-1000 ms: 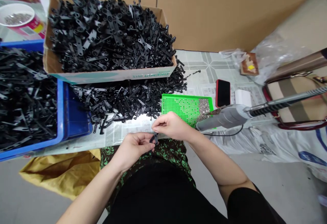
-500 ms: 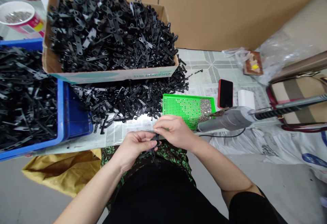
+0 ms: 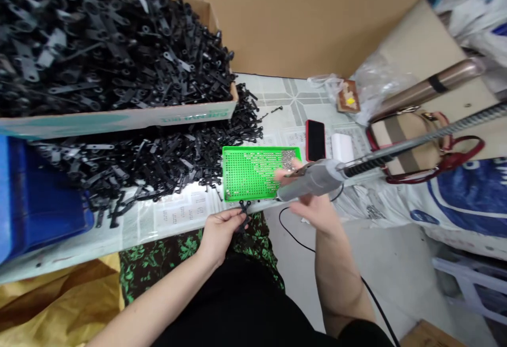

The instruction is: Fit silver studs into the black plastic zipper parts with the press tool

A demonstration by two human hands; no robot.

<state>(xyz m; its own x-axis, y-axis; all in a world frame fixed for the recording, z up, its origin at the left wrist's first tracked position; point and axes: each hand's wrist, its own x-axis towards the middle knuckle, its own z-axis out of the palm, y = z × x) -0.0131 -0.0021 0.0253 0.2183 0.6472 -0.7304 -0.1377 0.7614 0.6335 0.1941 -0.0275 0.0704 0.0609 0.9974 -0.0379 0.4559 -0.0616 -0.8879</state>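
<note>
My left hand (image 3: pixel 222 231) pinches a small black plastic part (image 3: pixel 244 215) with arms that cross, just off the table's front edge. My right hand (image 3: pixel 317 212) is blurred, at the grey electric screwdriver (image 3: pixel 311 178). Its fingers show beyond the tool and the thumb on the near side, spread apart; the palm is partly hidden behind the tool. The screwdriver lies aslant, with its tip by the front right corner of a green perforated tray (image 3: pixel 237 170). Small metal screws (image 3: pixel 290 158) are heaped at that tray's right end.
A cardboard box (image 3: pixel 190 113) heaped with black parts (image 3: pixel 119 46) stands back left, with a loose pile (image 3: pixel 166 162) before it. A blue bin (image 3: pixel 51 194) is at left. Beyond the tray lie a phone (image 3: pixel 316 140), a white block (image 3: pixel 343 148) and a handbag (image 3: pixel 412 146). A cable (image 3: pixel 293 236) hangs below.
My right hand has left the black part and moved right to the screwdriver. My left hand still holds the part. The view has shifted to the right.
</note>
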